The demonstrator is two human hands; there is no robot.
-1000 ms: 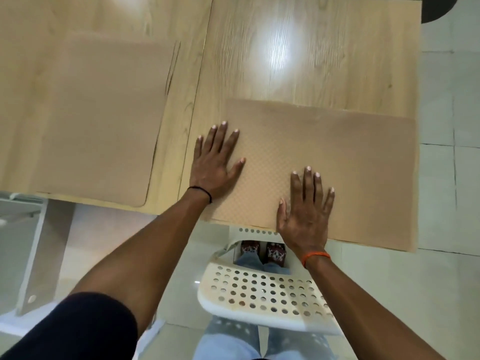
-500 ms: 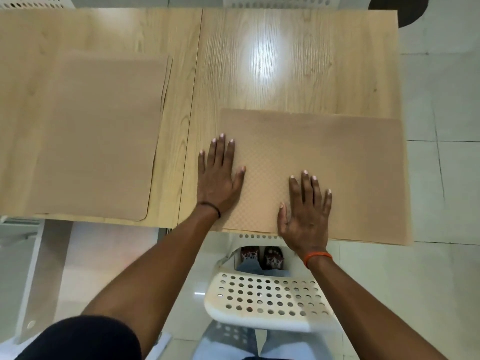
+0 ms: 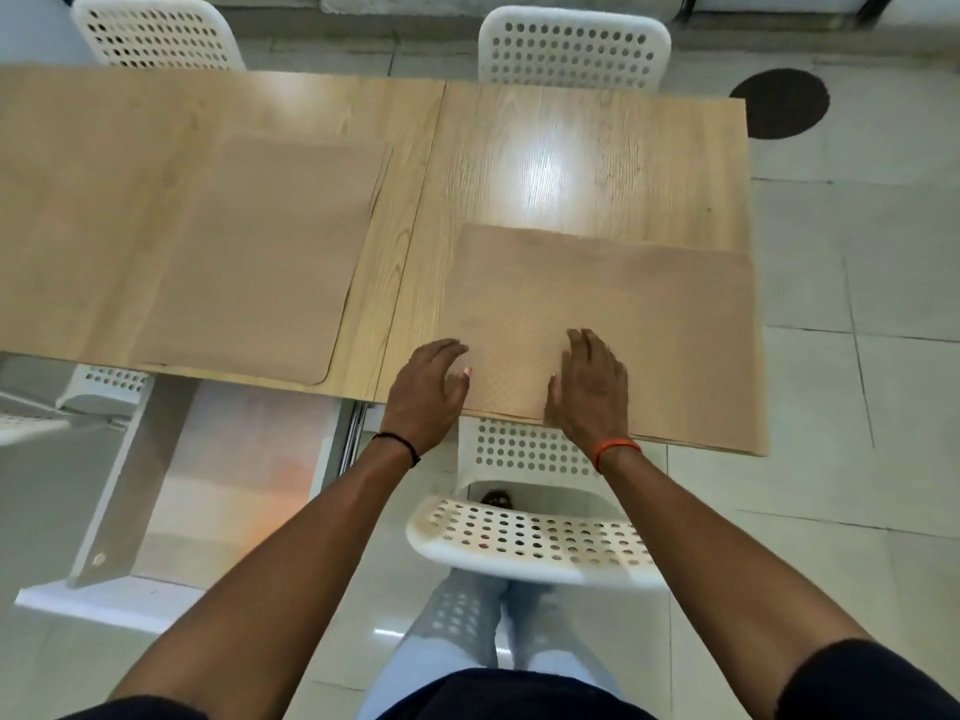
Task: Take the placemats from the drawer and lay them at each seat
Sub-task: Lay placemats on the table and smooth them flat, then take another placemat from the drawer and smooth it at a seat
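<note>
Step in hand, as judged: the laying of a placemat at the near right seat, at or close to its finish. Two placemats are seen on the wooden table (image 3: pixel 571 163). The right placemat (image 3: pixel 649 324) lies flat in front of the near white chair (image 3: pixel 530 537); its right edge overhangs the table end a little and its near edge sits at or just past the table's near edge. The left placemat (image 3: pixel 260 262) lies flat on the left table section, close to the near edge, well apart from the right one and untouched. The left hand (image 3: pixel 426 392) is held over the left near corner of the right placemat, fingers loosely curled downward, nothing gripped; whether the fingertips touch the mat cannot be told. The right hand (image 3: pixel 589 387) is placed over the near edge of the same mat, fingers bent and relaxed, thumb beside the palm; nothing is pinched, and contact with the mat is likewise uncertain. Two further white chairs are noted at the far side, the far left chair (image 3: pixel 156 33) and the far right chair (image 3: pixel 574 46), with no mat in front of either. Next move, as judged: the right mat may need to be slid leftward and inward so that no edge overhangs; after that, more mats would have to be fetched from the drawer (not in view) for the far seats. A light flat press is called for, since a thin mat is likely to buckle if pushed from one edge.
</note>
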